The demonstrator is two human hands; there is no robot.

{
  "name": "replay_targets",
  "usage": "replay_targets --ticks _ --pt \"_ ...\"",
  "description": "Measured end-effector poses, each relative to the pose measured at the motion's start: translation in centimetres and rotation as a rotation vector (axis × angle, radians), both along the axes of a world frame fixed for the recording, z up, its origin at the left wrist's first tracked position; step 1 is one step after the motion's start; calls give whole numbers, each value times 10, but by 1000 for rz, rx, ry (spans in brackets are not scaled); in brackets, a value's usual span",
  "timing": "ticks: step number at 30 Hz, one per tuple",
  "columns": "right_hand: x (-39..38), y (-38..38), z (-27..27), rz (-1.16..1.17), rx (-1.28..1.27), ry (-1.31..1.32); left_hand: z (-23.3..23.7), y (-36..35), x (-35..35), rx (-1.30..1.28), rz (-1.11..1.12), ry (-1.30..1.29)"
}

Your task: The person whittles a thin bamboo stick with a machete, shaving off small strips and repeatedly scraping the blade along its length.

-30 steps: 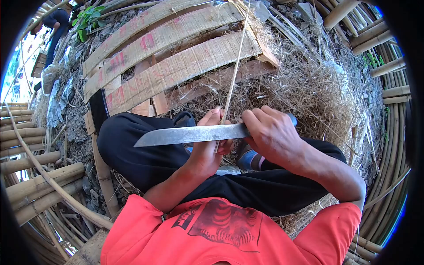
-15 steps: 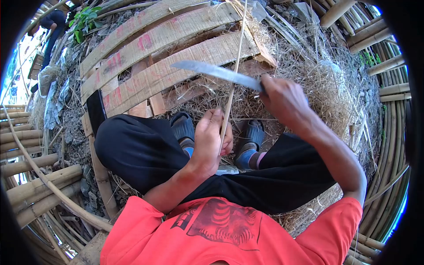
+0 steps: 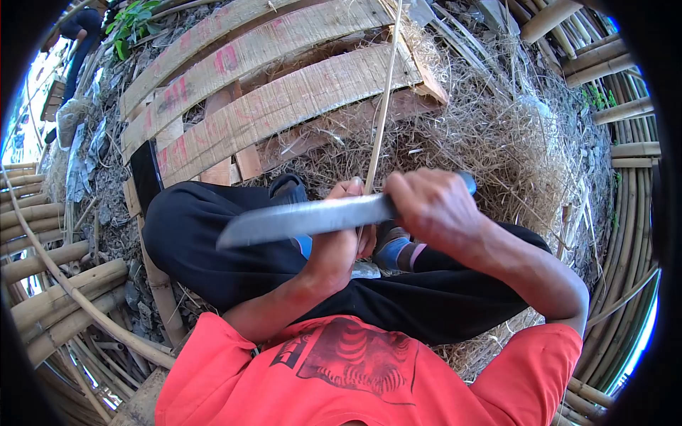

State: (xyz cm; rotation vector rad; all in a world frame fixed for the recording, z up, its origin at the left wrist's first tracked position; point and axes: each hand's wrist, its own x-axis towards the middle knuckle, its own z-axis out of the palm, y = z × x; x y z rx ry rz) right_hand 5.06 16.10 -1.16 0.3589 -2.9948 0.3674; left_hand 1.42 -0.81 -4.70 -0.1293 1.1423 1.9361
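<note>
A long knife [image 3: 298, 219] with a broad, slightly blurred blade lies across the view, its tip toward the left. My right hand [image 3: 433, 202] is wrapped round its dark handle. Partly behind the blade, my left hand [image 3: 337, 248] grips a thin pale bamboo strip [image 3: 383, 117] that runs up from my fingers past the wooden slats. The blade passes over my left hand, close to the strip; whether it touches the strip I cannot tell.
A slatted wooden pallet [image 3: 284, 99] lies ahead, with a dark phone [image 3: 146, 177] at its left corner. Fibrous shavings [image 3: 490, 156] cover the ground. Bamboo poles [image 3: 71, 298] stand at both sides. Another person [image 3: 82, 53] is at the far upper left.
My right hand and the knife have moved down toward me, bringing the blade from above my left hand to across it. The left hand still holds the strip.
</note>
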Motion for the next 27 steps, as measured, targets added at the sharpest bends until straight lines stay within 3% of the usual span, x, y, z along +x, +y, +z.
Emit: replay_targets --ticks 5,8,12,16,23,27 --pt "-17 33 -4 -135 -27 -122 17 6 3 -7 17 -34" --pt "-5 16 -2 -44 -114 -107 4 -2 0 79 -43 -22" --pt "2 3 -1 113 -67 -27 7 0 3 -23 -23 18" --pt "-23 46 -7 -167 19 -74 11 -1 7 -2 -7 -8" --pt "-21 27 -4 96 -44 -3 14 -3 11 43 -4 2" --pt "-44 68 -7 -254 104 -76 16 -7 11 24 -47 -4"
